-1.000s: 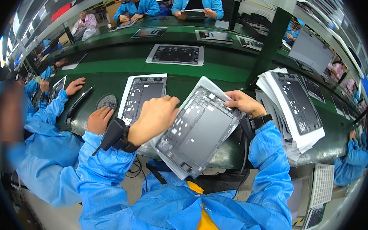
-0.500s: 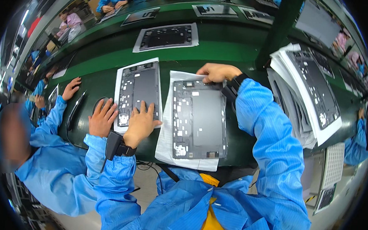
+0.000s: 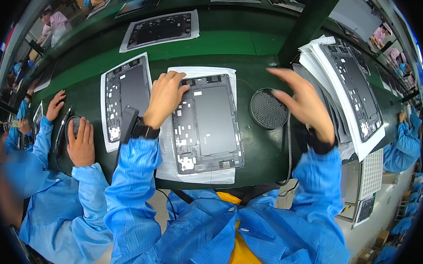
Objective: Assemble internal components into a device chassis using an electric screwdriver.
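A dark grey tablet housing (image 3: 212, 122) with small white stickers lies on a white foam sheet (image 3: 202, 177) before me. My left hand (image 3: 166, 98) is at its upper left corner, fingers curled together and thumb on the edge. My right hand (image 3: 306, 102) holds nothing, with thumb and fingers spread apart. Its thumb overlaps the rim of a round black dish with a honeycomb grid (image 3: 269, 109), right of the housing. Left of my left hand, a second housing (image 3: 127, 91) rests on another white sheet, partly hidden by that hand.
At the right stands a stack of foam sheets (image 3: 326, 95) with a housing (image 3: 352, 91) on top. A co-worker's hand (image 3: 81, 144) rests over a similar dish at the left, beside a black pen-shaped tool (image 3: 63, 129). Another housing (image 3: 159, 30) lies farther back. A green post (image 3: 307, 34) rises behind.
My left hand has moved from the left housing to the near housing's upper left corner. My right hand has left that housing's top edge, moving right and opening. The view has shifted right.
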{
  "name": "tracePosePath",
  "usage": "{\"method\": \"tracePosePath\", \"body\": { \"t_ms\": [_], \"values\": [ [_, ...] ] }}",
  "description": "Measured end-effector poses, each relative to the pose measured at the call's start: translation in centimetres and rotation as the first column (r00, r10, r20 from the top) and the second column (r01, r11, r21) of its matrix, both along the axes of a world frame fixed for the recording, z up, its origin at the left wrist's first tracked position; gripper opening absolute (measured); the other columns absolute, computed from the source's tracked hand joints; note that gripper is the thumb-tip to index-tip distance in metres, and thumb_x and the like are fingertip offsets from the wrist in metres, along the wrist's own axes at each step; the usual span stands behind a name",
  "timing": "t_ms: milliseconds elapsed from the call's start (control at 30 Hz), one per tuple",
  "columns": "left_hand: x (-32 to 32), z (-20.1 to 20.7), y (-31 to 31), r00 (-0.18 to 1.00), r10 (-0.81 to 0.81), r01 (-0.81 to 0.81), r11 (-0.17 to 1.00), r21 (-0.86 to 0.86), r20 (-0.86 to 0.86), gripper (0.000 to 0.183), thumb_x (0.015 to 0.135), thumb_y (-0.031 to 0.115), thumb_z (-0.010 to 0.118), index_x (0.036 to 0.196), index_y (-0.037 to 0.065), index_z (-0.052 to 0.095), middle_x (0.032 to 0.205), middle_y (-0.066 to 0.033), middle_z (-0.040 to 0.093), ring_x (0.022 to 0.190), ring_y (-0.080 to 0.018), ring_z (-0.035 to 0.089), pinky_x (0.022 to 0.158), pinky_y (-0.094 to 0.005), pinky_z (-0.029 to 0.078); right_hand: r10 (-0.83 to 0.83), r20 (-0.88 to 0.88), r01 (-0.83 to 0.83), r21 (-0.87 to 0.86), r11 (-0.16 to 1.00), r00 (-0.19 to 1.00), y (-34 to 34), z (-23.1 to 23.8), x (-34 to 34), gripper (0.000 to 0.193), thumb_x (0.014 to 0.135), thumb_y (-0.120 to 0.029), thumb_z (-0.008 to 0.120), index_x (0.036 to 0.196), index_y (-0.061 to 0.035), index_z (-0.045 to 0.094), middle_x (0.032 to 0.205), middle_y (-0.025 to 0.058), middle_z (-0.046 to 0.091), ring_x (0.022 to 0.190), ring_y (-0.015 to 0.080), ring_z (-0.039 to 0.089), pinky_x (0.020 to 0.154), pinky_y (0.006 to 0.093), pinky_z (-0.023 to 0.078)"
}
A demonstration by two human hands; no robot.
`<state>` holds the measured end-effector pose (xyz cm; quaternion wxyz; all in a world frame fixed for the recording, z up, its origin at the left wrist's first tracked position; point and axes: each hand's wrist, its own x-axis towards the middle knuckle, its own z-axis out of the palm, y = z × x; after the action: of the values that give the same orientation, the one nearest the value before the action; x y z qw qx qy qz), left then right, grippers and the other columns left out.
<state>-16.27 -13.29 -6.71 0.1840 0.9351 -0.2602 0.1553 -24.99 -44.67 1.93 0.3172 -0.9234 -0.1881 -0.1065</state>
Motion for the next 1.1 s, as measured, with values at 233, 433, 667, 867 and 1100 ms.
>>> {"method": "tracePosePath", "body": {
  "t_ms": [233,433,667,867,1100],
  "values": [
    [-0.8,-2.3,-0.5,0.998,0.058,-0.059,0.994,-0.087,-0.018,0.020,0.074,0.015,0.067,0.093,0.010,0.064,0.090,-0.0039,0.059,0.086,-0.0257,0.053,0.076,-0.0374,0.038,-0.624,-0.117,0.604,-0.168,0.779,0.773,-4.1,-4.1,-11.4,0.046,0.076,-0.010,0.065,0.120,-0.0031,0.052,0.103,0.0215,0.057,0.092,0.0393,0.056,0.080,0.0398,0.044],
    [-1.5,-2.2,-0.5,0.991,0.005,-0.030,0.980,-0.195,-0.132,0.022,0.072,0.011,0.069,0.092,0.005,0.064,0.088,-0.0078,0.059,0.087,-0.0275,0.052,0.076,-0.0356,0.041,-0.750,-0.084,0.674,-0.383,0.632,0.656,-3.8,-7.0,-11.9,0.057,0.076,-0.011,0.065,0.128,-0.0036,0.042,0.101,0.0241,0.055,0.091,0.0396,0.056,0.075,0.0426,0.045],
    [0.6,-2.8,0.4,0.970,-0.140,0.096,0.972,-0.216,-0.197,0.022,0.072,0.012,0.069,0.091,0.002,0.063,0.087,-0.0101,0.058,0.086,-0.0287,0.053,0.075,-0.0356,0.042,-0.759,-0.056,0.623,-0.533,0.572,0.649,-4.8,-7.8,-11.3,0.062,0.075,-0.019,0.068,0.128,-0.0034,0.041,0.077,0.0248,0.062,0.071,0.0411,0.061,0.063,0.0452,0.047],
    [1.4,-2.6,0.5,0.958,-0.137,0.082,0.973,-0.215,-0.252,0.023,0.070,0.012,0.071,0.091,0.005,0.063,0.082,-0.0082,0.057,0.083,-0.0250,0.054,0.074,-0.0351,0.044,-0.779,-0.259,0.734,-0.264,0.626,0.571,-5.4,-6.8,-12.2,0.066,0.075,-0.012,0.067,0.133,-0.0033,0.038,0.073,0.0207,0.062,0.064,0.0277,0.063,0.062,0.0341,0.047],
    [2.0,-2.7,0.7,0.932,-0.121,0.046,0.974,-0.222,-0.340,0.021,0.070,0.019,0.072,0.087,0.009,0.066,0.082,-0.0048,0.059,0.084,-0.0243,0.055,0.071,-0.0375,0.042,-0.525,-0.354,0.633,0.393,0.667,0.774,-2.4,-3.9,-13.9,0.057,0.080,0.004,0.060,0.132,0.0067,0.037,0.104,0.0096,0.059,0.087,0.0122,0.058,0.074,0.0229,0.046]
  ]
}}
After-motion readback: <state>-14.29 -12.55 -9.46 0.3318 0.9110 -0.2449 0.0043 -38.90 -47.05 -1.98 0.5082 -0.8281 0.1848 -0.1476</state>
